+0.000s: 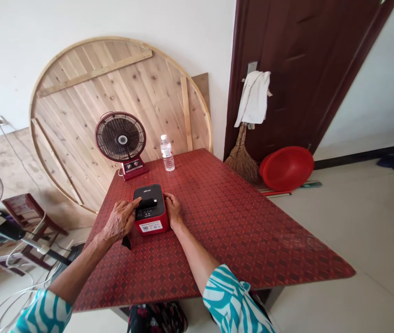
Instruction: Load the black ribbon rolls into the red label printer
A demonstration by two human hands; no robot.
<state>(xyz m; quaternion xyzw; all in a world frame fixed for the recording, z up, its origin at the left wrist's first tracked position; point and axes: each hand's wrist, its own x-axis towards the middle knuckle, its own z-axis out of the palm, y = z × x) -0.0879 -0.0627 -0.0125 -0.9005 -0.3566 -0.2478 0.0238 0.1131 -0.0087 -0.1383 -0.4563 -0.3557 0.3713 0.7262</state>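
Observation:
A box-shaped device, red with a black top and a white label on its front, stands on the red patterned table. My right hand lies along its right side, fingers bent against it and thumb near the top edge. My left hand is at the left edge, its fingers curled over a black cloth strip. One end of the strip, with a small white tag, lies across the box's top under my forefinger. Another black end hangs below this hand onto the table.
A small dark-red fan and a clear water bottle stand at the table's far end. Behind them a round wooden tabletop leans on the wall. A broom and red basin are by the door; cables lie left.

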